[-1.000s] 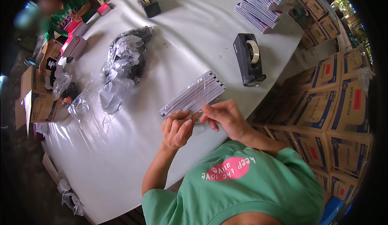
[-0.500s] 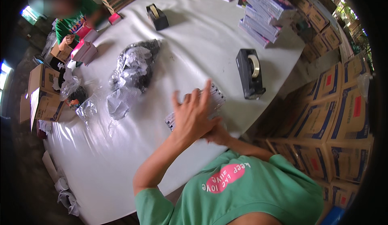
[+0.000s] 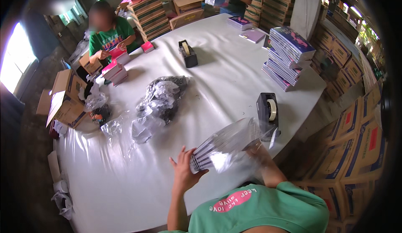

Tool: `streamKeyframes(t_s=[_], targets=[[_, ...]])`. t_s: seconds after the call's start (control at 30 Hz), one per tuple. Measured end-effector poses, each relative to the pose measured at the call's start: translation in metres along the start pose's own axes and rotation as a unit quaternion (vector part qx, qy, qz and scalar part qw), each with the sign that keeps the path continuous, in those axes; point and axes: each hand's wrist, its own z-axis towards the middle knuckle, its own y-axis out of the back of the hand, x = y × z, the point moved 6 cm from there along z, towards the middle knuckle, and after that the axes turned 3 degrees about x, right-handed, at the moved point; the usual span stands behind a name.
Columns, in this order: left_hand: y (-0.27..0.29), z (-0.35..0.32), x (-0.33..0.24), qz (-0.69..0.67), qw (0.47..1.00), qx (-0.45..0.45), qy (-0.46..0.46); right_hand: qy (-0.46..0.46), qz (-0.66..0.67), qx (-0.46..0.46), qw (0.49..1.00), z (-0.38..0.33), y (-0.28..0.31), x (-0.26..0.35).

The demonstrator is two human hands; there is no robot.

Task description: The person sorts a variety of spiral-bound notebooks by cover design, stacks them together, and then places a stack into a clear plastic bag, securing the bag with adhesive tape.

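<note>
A clear plastic bag (image 3: 230, 143) with a dark-striped, flat stack at its left end stretches between my hands over the near part of the table. My left hand (image 3: 185, 169) holds the striped end, thumb on the near side and fingers along the edge, some of them spread. At the loose right end of the bag, my right hand (image 3: 253, 148) grips the film; its fingers are blurred and partly covered by the plastic. Just beyond that hand stands a black tape dispenser (image 3: 263, 107) with a roll of clear tape.
Crumpled plastic and paper (image 3: 163, 94) lie mid-table. A second tape dispenser (image 3: 188, 56) stands farther back. Stacked spiral notebooks (image 3: 289, 55) rise at the far right. Cartons (image 3: 351, 149) line the right side, and an opened carton (image 3: 67, 99) is at left. Two co-workers (image 3: 115, 36) handle items across the table.
My hands were together over the striped stack, left on top with fingers spread. Now they are apart, the bag extended between them, right hand farther right. The view has tilted upward.
</note>
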Motion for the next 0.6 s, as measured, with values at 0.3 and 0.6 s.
streamKeyframes(t_s=[0.3, 0.6], targets=[[-0.045, -0.005, 0.013, -0.337, 0.921, -0.192, -0.026, 0.241, -0.413, 0.25, 0.842, -0.001, -0.097, 0.071], [0.064, 0.026, -0.091, 0.021, 0.895, -0.352, -0.272, 0.314, -0.336, 0.155, 0.874, -0.012, -0.13, 0.13]])
